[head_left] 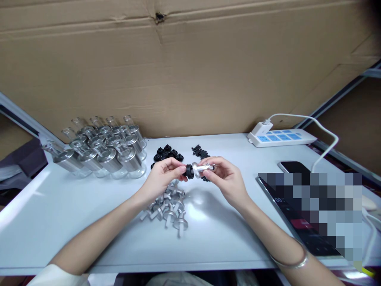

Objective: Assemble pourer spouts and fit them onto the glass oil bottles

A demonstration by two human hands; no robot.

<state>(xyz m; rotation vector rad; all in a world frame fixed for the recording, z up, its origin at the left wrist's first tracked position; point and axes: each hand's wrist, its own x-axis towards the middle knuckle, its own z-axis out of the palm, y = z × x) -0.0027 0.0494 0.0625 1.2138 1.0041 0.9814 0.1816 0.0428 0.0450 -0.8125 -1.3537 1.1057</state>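
Between finger and thumb, my left hand [168, 174] grips a black ribbed stopper [189, 171]. My right hand [225, 179] is closed on a silver metal pourer spout [198, 170] with a round flange. The two pieces meet end to end above the table, the stopper on the flange side; how far one sits inside the other I cannot tell. Below my left hand lies a pile of similar silver spouts [171, 210]. Black stoppers [167, 153] are heaped behind that hand. Small black parts [200, 151] lie behind my right hand, partly covered by it.
Several glass bottles with metal bands [102, 153] stand grouped at the back left. A white power strip [282, 137] with a plugged-in charger [262, 129] and cable is at the back right. A phone [293, 168] and a partly blurred tablet [293, 214] lie at right. Cardboard [184, 79] walls the back.
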